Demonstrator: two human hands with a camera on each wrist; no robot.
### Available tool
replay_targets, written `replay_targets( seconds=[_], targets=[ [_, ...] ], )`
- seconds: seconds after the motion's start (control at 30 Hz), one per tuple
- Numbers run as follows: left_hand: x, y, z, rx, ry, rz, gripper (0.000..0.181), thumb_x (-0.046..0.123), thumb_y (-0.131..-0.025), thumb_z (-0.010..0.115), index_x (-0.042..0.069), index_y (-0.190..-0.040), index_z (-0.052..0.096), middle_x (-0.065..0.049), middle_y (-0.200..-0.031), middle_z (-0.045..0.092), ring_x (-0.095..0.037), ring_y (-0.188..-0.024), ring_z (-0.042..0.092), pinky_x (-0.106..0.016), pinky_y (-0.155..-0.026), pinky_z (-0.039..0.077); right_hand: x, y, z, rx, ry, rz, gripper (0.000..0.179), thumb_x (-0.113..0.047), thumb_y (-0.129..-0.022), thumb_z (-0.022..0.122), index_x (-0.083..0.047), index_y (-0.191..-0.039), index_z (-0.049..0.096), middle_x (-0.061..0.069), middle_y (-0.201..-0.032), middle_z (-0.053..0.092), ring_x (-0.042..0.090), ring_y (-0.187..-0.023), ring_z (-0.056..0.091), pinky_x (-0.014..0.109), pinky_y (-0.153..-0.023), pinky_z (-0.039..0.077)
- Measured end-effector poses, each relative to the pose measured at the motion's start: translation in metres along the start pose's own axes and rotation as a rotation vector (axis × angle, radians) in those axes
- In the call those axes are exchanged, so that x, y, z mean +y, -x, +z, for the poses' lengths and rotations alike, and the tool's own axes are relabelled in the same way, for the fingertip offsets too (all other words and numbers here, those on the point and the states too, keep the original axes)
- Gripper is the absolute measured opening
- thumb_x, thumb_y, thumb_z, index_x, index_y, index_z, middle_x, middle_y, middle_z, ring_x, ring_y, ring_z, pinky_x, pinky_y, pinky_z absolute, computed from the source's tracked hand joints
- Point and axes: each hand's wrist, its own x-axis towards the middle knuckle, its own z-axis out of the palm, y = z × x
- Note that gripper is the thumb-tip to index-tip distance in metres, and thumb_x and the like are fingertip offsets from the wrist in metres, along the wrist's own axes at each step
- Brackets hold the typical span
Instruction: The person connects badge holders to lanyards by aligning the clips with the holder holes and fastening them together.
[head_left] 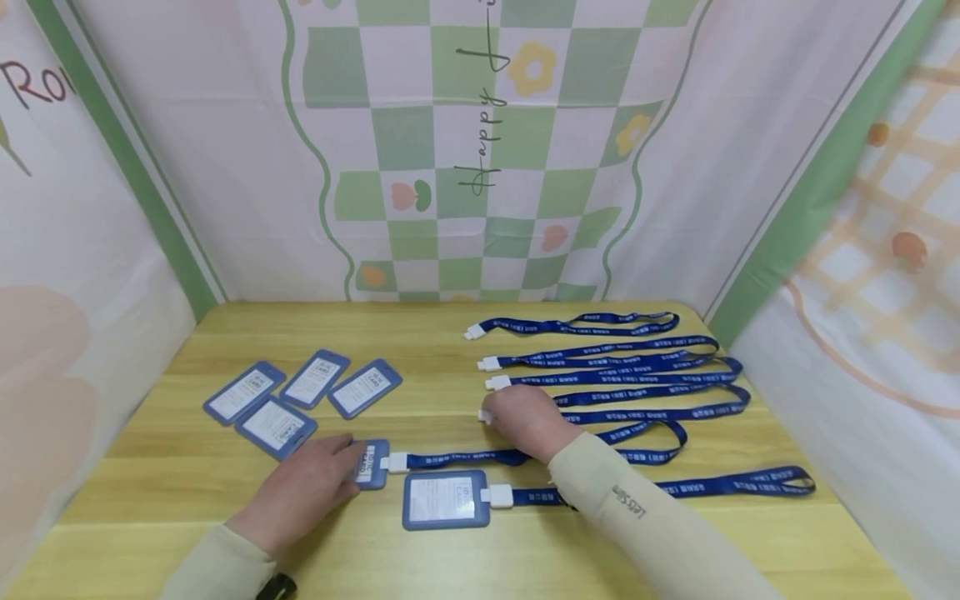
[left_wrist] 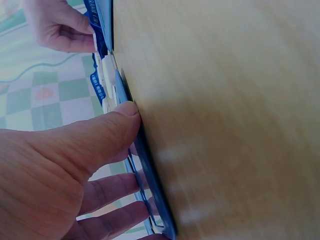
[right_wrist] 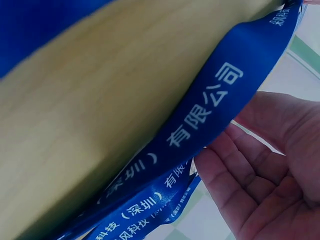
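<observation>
In the head view, the front badge holder [head_left: 442,500] lies joined to its blue lanyard [head_left: 735,485] on the worktop [head_left: 360,558]. Behind it to the left, the left hand [head_left: 307,492] holds a second badge holder [head_left: 377,462], apparently clipped too. Four loose badge holders [head_left: 366,388] lie farther left; beyond it to the right, the right hand [head_left: 528,421] pinches another lanyard's white clip [head_left: 483,416]. In the left wrist view, thumb and fingers curve partly open about the second holder. In the right wrist view, curled fingers sit beside a printed strap [right_wrist: 200,115]; their grip is hidden. The step seems to be pairing holders with lanyards; next calls for freeing the left hand for a loose holder.
</observation>
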Motion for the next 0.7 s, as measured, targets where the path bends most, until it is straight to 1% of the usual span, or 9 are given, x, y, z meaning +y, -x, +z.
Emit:
replay_targets(
  seconds=[0.17, 0.47, 0.7],
  targets=[
    [0.0001, -0.0003, 0.0010, -0.012, 0.005, -0.016, 0.054, 0.022, -0.086, 0.086, 0.004, -0.133, 0.068, -0.023, -0.132, 0.068, -0.039, -0.119, 0.067, -0.056, -0.101, 0.057, -0.0018, -0.0004, 0.0000, -0.003, 0.022, -0.002, 0.011, -0.016, -0.101, 0.069, -0.017, -0.096, 0.079, -0.006, -0.076, 0.070, 0.009, -0.065, 0.055, 0.029, -0.075, 0.062],
    [-0.0009, -0.0001, 0.0019, -0.004, 0.003, -0.005, 0.052, 0.022, -0.086, 0.085, 0.003, -0.132, 0.068, -0.023, -0.131, 0.068, -0.039, -0.119, 0.066, -0.056, -0.102, 0.057, -0.0009, 0.0002, 0.0020, 0.011, 0.030, -0.015, 0.009, -0.016, -0.100, 0.070, -0.017, -0.096, 0.078, -0.005, -0.078, 0.072, 0.008, -0.066, 0.058, 0.029, -0.075, 0.062],
    [-0.0012, -0.0021, -0.0013, -0.005, -0.003, 0.002, 0.054, 0.029, -0.088, 0.083, 0.004, -0.133, 0.067, -0.023, -0.132, 0.068, -0.040, -0.120, 0.066, -0.058, -0.103, 0.056, -0.0011, 0.0002, 0.0012, 0.022, 0.036, -0.020, 0.010, -0.016, -0.101, 0.070, -0.016, -0.097, 0.079, -0.004, -0.080, 0.073, 0.008, -0.067, 0.059, 0.030, -0.075, 0.063]
  ],
)
